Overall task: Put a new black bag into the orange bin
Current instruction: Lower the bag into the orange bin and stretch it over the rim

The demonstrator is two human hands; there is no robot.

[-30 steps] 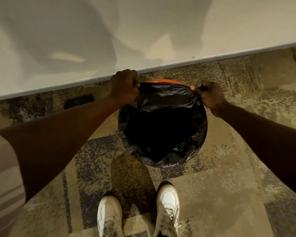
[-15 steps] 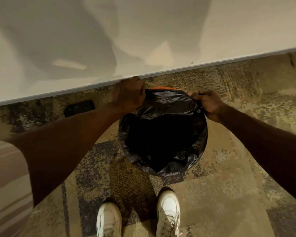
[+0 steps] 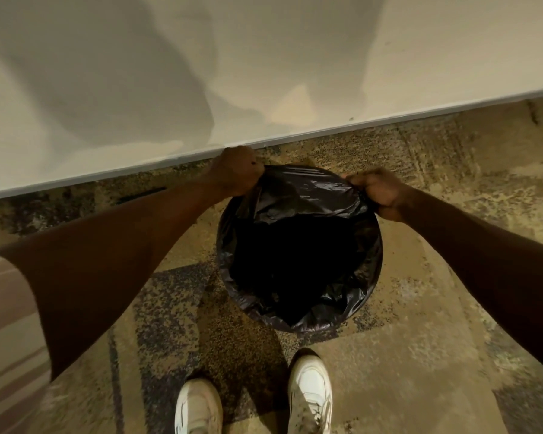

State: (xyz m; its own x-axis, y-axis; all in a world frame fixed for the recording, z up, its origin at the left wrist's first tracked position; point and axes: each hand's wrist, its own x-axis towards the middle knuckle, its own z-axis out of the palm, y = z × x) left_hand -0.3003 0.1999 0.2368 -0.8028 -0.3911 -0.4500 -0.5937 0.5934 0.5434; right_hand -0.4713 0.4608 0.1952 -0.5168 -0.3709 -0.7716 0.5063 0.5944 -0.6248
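A shiny black bag lines the round bin on the carpet in front of me, its edge folded over the rim all around the near side. The orange bin is fully hidden under the bag. My left hand grips the bag's far-left edge in a fist. My right hand pinches the bag's far-right edge. Between the two hands the bag's far edge is stretched over the back of the rim. The inside of the bag is a dark hollow.
A pale wall with a light baseboard runs right behind the bin. The floor is patterned tan and dark carpet. My two white shoes stand just in front of the bin.
Both hands pulled the bag's far edge back and down over the rim. The strip of orange rim that showed at the back is now covered by the bag.
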